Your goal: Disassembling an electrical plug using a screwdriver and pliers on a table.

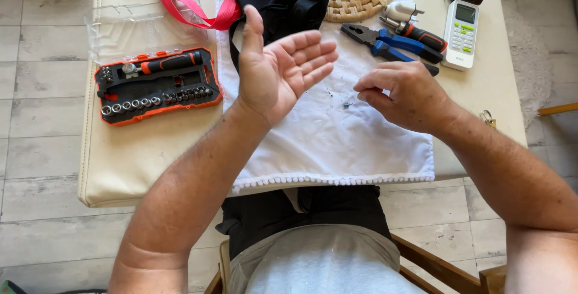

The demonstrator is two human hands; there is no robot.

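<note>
I sit over a grey tile floor [36, 167] at a beige table [120, 161]. My left hand [283, 71] is spread, palm up, above the white cloth [337, 143]. My right hand [400, 92] pinches its fingertips just beside a tiny screw [347, 105] lying on the cloth. Beyond lie pliers [385, 44] and the bit set [158, 86].
</note>
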